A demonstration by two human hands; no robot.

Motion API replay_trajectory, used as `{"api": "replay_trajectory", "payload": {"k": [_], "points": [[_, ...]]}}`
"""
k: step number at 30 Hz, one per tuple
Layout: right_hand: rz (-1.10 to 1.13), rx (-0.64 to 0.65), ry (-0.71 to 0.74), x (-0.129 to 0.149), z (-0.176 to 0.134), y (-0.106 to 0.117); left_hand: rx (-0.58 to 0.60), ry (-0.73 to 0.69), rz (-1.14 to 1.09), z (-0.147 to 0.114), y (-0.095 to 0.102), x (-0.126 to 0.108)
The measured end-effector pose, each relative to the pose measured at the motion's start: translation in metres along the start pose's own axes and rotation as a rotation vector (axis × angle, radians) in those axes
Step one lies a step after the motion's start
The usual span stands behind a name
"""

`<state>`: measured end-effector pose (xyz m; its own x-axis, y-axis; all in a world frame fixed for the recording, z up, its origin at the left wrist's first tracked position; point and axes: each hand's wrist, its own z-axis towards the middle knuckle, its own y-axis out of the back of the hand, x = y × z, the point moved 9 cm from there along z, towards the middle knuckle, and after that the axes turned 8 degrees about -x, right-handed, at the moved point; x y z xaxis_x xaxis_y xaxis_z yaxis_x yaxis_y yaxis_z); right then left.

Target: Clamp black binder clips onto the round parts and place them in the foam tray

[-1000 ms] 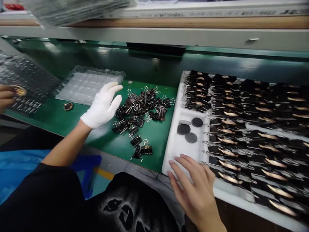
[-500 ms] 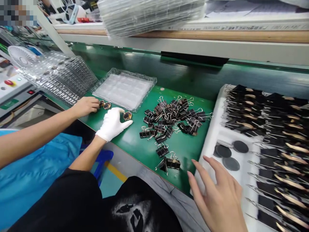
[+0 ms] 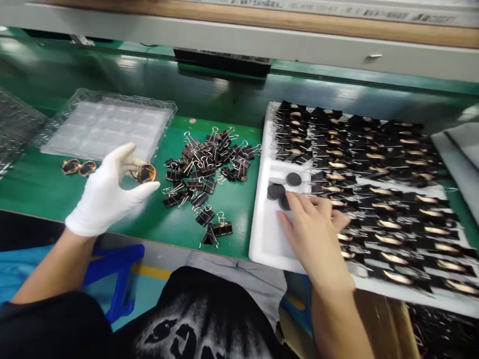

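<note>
My left hand, in a white glove, holds a round gold-rimmed piece with a dark face between thumb and fingers, tilted above the green bench. Left of it, a pair of similar gold-rimmed round pieces lies on the bench. My bare right hand is over the white foam tray, thumb and index finger closing at the edge of a black disc that the fingers partly cover. Other black discs lie beside it in the same compartment.
A heap of black binder clips lies mid-bench. Clear plastic tray stands behind my left hand, stacked trays at far left. Rows of binder clips on light-edged pieces fill the foam tray's right side. A shelf edge crosses above.
My view has swung right. My left hand has raised the gold-rimmed piece off the bench. My right hand has moved from the foam tray's near edge to the black discs. Another person's hand left view.
</note>
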<state>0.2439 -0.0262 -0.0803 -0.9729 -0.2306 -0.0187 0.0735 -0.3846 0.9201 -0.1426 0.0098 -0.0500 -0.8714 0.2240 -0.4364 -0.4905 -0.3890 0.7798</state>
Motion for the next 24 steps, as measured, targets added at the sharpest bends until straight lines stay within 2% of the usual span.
{"api": "replay_trajectory", "payload": {"k": [3, 6, 8, 11, 14, 16, 18, 21, 23, 24], "points": [[-0.007, -0.009, 0.001, 0.002, 0.004, -0.005, 0.098, -0.265, -0.149, 0.015, -0.015, -0.067], [0.061, -0.082, -0.023, 0.000, 0.004, 0.003, 0.213, -0.502, -0.172, 0.026, -0.043, -0.133], [0.207, -0.154, -0.096, -0.004, 0.001, 0.013, 0.299, -0.597, -0.185, 0.031, -0.068, -0.165], [0.586, -0.249, -0.303, -0.013, -0.009, 0.021, 0.387, -0.714, -0.183, 0.029, -0.102, -0.198], [0.863, -0.418, -0.539, -0.019, -0.020, 0.027, 0.380, -0.797, -0.157, 0.021, -0.120, -0.214], [0.916, -0.550, -0.548, -0.013, -0.021, 0.034, 0.343, -0.818, -0.165, 0.017, -0.121, -0.218], [0.884, -0.613, -0.370, 0.003, -0.015, 0.044, 0.346, -0.802, -0.220, 0.015, -0.119, -0.218], [0.764, -0.559, -0.050, 0.031, -0.005, 0.049, 0.414, -0.740, -0.309, 0.017, -0.118, -0.213], [0.740, -0.490, 0.033, 0.041, -0.003, 0.044, 0.426, -0.727, -0.342, 0.020, -0.116, -0.210], [0.752, -0.474, 0.027, 0.041, -0.003, 0.041, 0.414, -0.735, -0.358, 0.021, -0.114, -0.210]]}}
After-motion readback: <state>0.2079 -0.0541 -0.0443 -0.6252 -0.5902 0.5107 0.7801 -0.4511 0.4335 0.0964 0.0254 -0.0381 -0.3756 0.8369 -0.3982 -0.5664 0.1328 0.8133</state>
